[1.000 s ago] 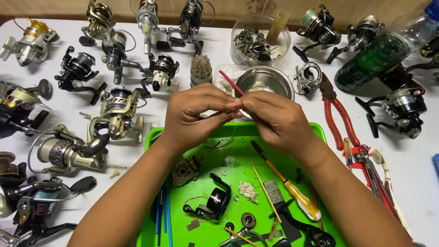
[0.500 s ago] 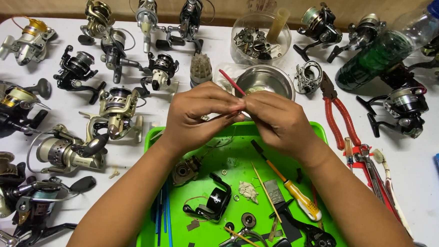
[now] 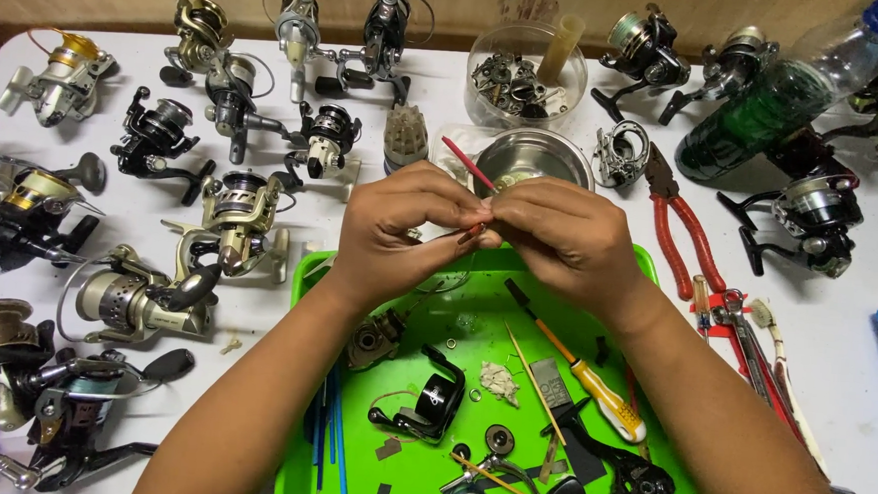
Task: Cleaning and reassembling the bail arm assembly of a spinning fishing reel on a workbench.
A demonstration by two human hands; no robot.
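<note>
Both hands meet above the far edge of a bright green plastic tray [image 3: 307, 280] on a white table [image 3: 855, 329]. The left hand [image 3: 405, 225] and the right hand [image 3: 560, 233] press their fingertips together around a small part that is too hidden to identify; a thin red stick [image 3: 466, 162] pokes up and away from between the left hand's fingers, its lower end pinched there. The fingers of both hands are curled and bunched tight, not spread.

Just beyond the hands stands a round steel bowl [image 3: 534, 157], and behind it a clear plastic tub of small metal parts [image 3: 518, 76]. In the tray, near the right forearm, lies a screwdriver with a yellow and white handle [image 3: 597, 386], beside a thin wooden stick [image 3: 535, 382] and a black reel body piece [image 3: 431, 397]. Blue sticks [image 3: 335, 422] lie along the tray's left side.

To the right of the tray rest red-handled pliers [image 3: 685, 235]. A green plastic bottle [image 3: 767, 109] lies on its side at the far right. Many spinning fishing reels are spread across the table, among them a silver reel [image 3: 126, 296] just left of the tray.
</note>
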